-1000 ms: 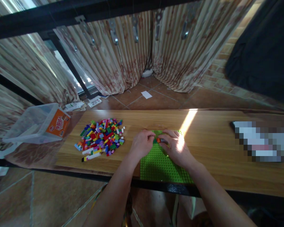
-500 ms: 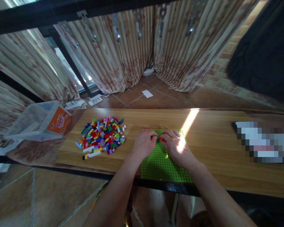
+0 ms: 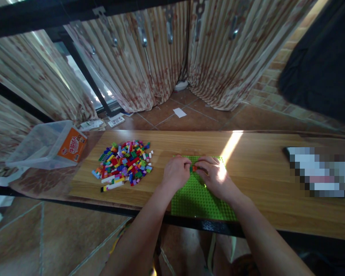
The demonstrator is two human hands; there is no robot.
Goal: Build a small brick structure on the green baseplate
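A small orange brick (image 3: 194, 168) is pinched between the fingertips of both hands over the far part of a bright green studded baseplate (image 3: 198, 195), which lies flat on a long wooden worktop (image 3: 255, 176) with its near edge at the worktop's front rim. The left hand (image 3: 176, 173) is curled closed, its fingers folded in against the brick from the left; the right hand (image 3: 215, 176) is likewise closed around it from the right, with a patch of sunlight falling across its back. The two hands are seen touching at the fingertips, and both forearms are stretched in from the bottom of the view. Whether the brick is already seated on the studs cannot be told, as it is mostly covered by the fingers.

To the left of the baseplate, well apart from the hands, a loose heap of small multicoloured bricks (image 3: 123, 165) is spread on the wood. Further left, at the worktop's end, a clear plastic tub (image 3: 37, 147) with an orange label is seen lying tilted on its side. A narrow band of sunlight (image 3: 231, 143) is cast diagonally across the wood just beyond the right hand. At the far right a blurred-out item (image 3: 317, 172) is lying on the worktop. Striped curtains (image 3: 149, 57) are hung behind, above a tiled floor (image 3: 186, 115) on which a scrap of white paper (image 3: 179, 112) is left.
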